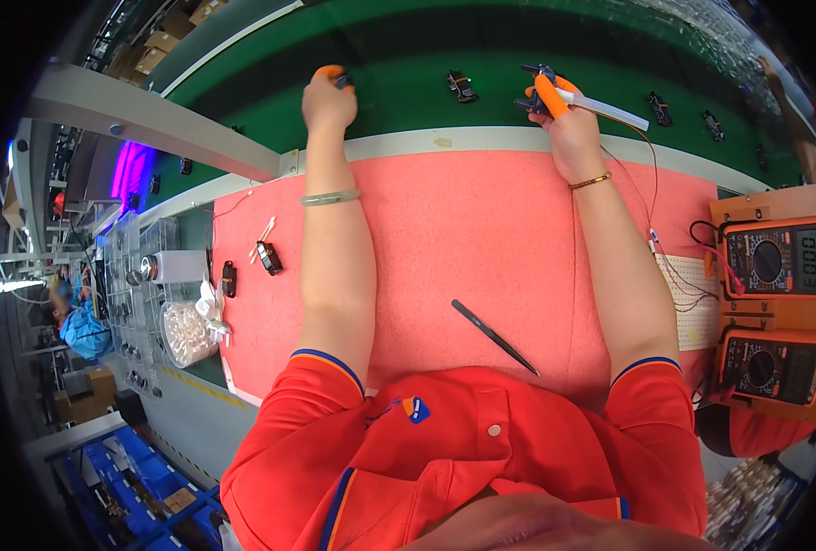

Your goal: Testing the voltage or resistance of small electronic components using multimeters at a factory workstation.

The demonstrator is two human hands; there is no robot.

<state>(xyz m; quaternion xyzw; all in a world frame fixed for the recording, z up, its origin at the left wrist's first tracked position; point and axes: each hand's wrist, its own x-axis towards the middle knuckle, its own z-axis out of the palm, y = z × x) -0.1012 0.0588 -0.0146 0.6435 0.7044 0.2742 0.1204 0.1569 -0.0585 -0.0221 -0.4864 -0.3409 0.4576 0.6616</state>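
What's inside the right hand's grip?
The right hand holds dark parts at its orange-covered fingers, along with a white stick-like tool angled out to the right. The palm side and whatever the fingers cover can't be seen.

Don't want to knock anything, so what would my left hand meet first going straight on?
Nothing distinct: ahead of your left hand, the way looks free over the green conveyor, though depth is unclear.
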